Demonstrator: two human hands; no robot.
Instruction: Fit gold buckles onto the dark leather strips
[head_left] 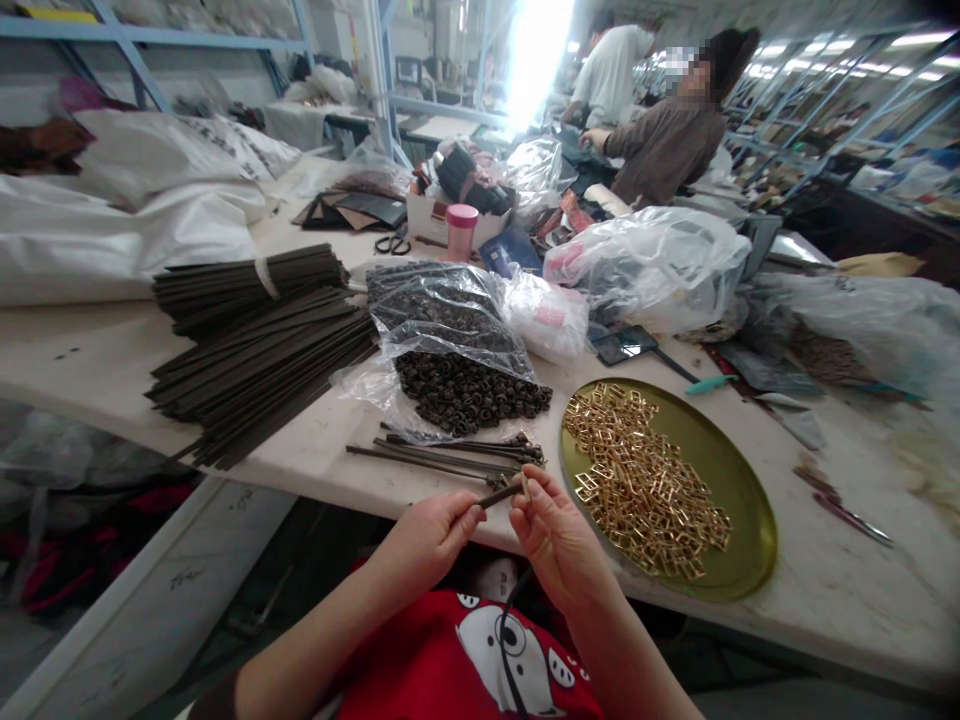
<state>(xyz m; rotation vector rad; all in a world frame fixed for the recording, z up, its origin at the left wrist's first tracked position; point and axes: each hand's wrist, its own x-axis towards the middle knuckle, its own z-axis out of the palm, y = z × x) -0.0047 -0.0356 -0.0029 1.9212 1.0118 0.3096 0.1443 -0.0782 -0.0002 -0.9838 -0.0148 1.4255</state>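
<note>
My left hand [433,537] pinches the end of a thin dark strap [499,493] just below the table's front edge. My right hand [553,530] is closed on a small gold buckle [525,486] at the strap's tip; the strap hangs down past my red shirt. Right beside that hand lies a round gold tray [742,500] heaped with several gold buckles [645,480]. A few finished straps [450,455] lie on the table just above my hands. Behind them is an open clear bag of small dark metal rings [469,390].
A large bundle of dark straps [255,335] lies on the left of the white table [97,360]. Plastic bags [652,265], a pink cup [461,230], scissors [392,243] and white sacks [127,215] crowd the back. Another person [667,135] works at the far end.
</note>
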